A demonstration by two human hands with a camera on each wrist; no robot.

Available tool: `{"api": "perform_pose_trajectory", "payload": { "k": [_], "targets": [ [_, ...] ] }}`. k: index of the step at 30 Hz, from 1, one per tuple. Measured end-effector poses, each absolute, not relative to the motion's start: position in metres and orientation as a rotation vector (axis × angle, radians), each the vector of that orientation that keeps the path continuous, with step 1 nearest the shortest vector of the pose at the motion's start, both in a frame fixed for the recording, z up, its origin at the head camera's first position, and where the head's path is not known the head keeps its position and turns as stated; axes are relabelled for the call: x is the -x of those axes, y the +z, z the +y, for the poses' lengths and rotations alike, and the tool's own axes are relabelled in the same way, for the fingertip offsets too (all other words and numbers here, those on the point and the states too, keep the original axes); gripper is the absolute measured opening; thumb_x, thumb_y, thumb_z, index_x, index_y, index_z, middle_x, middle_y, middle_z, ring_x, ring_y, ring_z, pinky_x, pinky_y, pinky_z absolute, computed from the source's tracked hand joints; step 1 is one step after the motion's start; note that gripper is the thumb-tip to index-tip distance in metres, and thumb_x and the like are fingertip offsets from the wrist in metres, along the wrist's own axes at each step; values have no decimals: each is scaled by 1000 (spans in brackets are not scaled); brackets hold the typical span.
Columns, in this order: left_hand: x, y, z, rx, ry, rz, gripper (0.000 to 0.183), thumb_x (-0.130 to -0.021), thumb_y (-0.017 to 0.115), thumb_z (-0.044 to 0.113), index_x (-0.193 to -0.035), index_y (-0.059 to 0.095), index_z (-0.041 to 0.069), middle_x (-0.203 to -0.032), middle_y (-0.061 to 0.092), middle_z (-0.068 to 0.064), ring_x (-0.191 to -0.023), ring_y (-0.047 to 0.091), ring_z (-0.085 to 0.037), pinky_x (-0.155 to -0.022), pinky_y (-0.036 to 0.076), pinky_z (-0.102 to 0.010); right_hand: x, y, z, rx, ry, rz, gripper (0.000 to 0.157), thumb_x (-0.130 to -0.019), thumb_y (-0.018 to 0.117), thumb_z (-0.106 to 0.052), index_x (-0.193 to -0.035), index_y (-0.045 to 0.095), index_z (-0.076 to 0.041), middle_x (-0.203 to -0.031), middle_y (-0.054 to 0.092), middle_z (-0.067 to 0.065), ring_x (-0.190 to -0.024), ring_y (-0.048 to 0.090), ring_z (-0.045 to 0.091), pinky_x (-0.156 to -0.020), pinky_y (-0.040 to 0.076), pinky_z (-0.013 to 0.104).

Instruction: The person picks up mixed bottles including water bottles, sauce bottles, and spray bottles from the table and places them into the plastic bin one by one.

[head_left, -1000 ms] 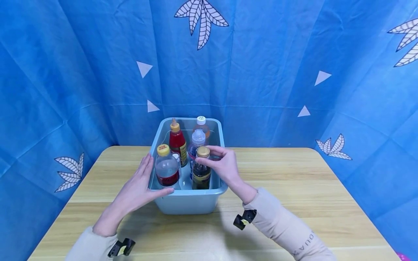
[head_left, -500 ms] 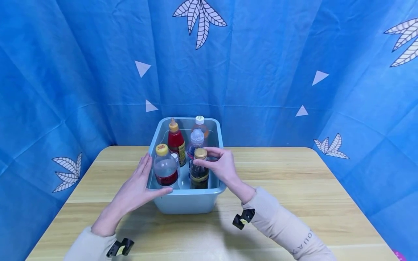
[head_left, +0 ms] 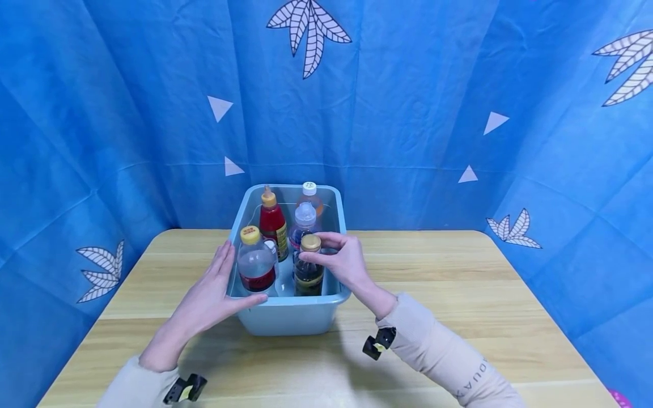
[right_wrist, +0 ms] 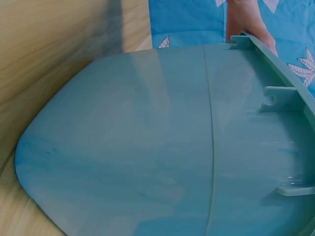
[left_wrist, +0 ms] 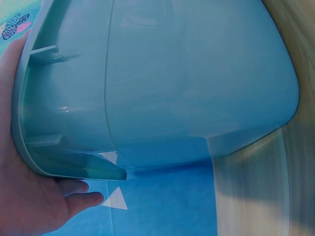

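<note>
A light blue plastic basin [head_left: 291,317] stands on the table with several upright bottles inside. In the head view, my right hand [head_left: 349,266] pinches the gold cap of a dark-liquid bottle [head_left: 309,277] at the front right. My left hand [head_left: 206,297] rests on the rim at the front left corner, fingers straight along the left side and thumb over the front edge. Near it inside stands a clear bottle [head_left: 255,263] with a yellow cap and red label. In the left wrist view, the basin's outer wall [left_wrist: 197,73] hides the bottles.
Behind those are a red sauce bottle [head_left: 272,221] with a pointed nozzle, a clear-capped bottle [head_left: 305,218], a white-capped bottle [head_left: 309,195] with orange contents, and a small white-capped one [head_left: 270,247]. The wooden table [head_left: 433,272] meets a blue curtain [head_left: 408,113] at its back and sides.
The gold-capped bottle and my right hand have shifted slightly left and down within the basin. My left hand keeps its place on the rim. The whole head view has drifted a little.
</note>
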State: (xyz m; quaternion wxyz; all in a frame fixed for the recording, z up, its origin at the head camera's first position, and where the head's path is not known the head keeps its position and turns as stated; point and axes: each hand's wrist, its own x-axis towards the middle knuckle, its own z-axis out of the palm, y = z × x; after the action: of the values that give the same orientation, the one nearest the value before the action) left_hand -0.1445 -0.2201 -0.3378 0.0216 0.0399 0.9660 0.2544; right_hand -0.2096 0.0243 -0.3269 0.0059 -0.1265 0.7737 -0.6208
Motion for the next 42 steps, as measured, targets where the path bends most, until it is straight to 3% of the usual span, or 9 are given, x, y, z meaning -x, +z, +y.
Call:
{"api": "perform_pose_trajectory", "payload": {
  "k": [11,42],
  "targets": [
    [142,-336,-222,-111,793,2988,119,-63,58,71,-142,-5,9,-147,-7,-15,-130,6,-41,-86,28,-65,189,-299,21,398,-1911,2432,36,-72,73,-12,-104,64,0,-100,65,13,-95,60,23,-81,48,36],
    [145,-338,-220,-136,794,3008,119,-62,59,70,-142,-4,8,-147,-5,-16,-130,6,-41,-86,28,-65,186,-296,21,506,-1793,2532,33,-74,72,-13,-103,61,-1,-102,63,12,-93,58,23,-78,50,30]
  ]
}}
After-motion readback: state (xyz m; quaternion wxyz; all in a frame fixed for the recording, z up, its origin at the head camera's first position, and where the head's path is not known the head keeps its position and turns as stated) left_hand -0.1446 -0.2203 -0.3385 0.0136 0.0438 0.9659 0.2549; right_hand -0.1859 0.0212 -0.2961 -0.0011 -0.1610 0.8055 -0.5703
